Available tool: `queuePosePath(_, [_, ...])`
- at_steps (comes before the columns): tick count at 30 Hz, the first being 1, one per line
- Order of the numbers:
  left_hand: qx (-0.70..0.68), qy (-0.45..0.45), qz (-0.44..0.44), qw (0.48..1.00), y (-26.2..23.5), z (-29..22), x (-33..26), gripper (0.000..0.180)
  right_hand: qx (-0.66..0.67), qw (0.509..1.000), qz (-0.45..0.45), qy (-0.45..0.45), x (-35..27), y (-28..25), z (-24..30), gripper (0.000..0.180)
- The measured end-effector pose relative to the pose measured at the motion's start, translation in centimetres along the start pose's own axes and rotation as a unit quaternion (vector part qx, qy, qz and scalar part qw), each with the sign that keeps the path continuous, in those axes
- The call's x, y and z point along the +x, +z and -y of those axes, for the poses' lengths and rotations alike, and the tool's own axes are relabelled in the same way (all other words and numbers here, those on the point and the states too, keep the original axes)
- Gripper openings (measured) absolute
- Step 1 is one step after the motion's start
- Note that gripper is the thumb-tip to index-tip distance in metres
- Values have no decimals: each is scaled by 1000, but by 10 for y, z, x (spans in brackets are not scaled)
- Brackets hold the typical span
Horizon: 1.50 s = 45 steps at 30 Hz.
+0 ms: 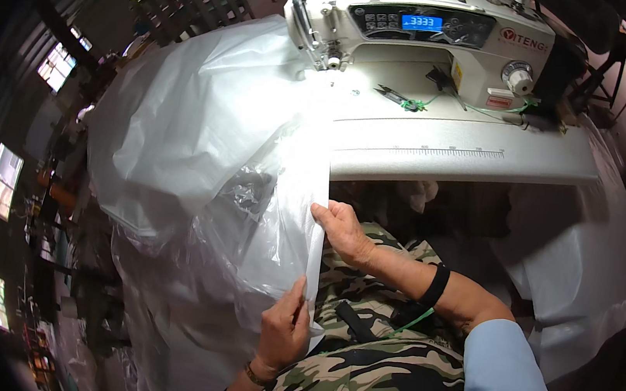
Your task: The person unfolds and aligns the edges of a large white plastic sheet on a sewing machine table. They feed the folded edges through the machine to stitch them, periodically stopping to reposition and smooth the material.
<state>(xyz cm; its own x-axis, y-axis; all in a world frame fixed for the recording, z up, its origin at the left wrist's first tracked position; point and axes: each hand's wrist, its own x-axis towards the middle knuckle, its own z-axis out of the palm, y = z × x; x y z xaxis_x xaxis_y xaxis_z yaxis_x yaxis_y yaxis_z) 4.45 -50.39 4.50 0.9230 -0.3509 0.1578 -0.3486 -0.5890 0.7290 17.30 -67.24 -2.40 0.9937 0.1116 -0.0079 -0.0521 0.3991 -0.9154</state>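
Observation:
A translucent white plastic sheet (181,125) drapes over the left of the sewing machine table and hangs down toward my lap. Its right edge (314,250) runs straight down from the lit area in front of the needle. My right hand (344,230) pinches that edge just below the table's front, thumb on top. Lower down, my left hand (287,321) grips the same edge, its fingers partly behind the plastic. The white sewing machine (419,33) stands beyond, its needle area (335,61) over the sheet's far end, where glare hides detail.
Thread snips (395,96) with green cord lie on the machine bed. A ruler scale (451,151) marks the table front. More white sheeting (585,268) hangs at the right. My lap is covered by a camouflage apron (385,368). Windows and racks line the dim left side.

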Motion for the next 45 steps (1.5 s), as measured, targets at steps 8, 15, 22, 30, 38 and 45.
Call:
queuePosePath(8, [-35, 56, 56, 996, 16, 26, 24, 32, -678, 670, -93, -289, 35, -26, 62, 38])
queuePosePath(15, [7, 53, 42, 998, 17, 46, 58, 21, -712, 669, 21, -215, 113, -63, 89, 54])
queuePosePath(22, [11, 86, 8, 996, 9, 57, 119, 17, -717, 676, 84, -153, 135, -72, 101, 77])
queuePosePath(30, [38, 92, -13, 995, 5, 49, 190, 18, -720, 668, 108, -154, 134, -75, 102, 83])
queuePosePath(38, [77, 112, -54, 989, 5, 32, 245, 21, -701, 682, 103, -181, 134, -72, 107, 70])
queuePosePath(45, [-25, 18, -61, 998, 4, 6, 203, 33, -610, 748, 58, -256, 133, -83, 99, 54])
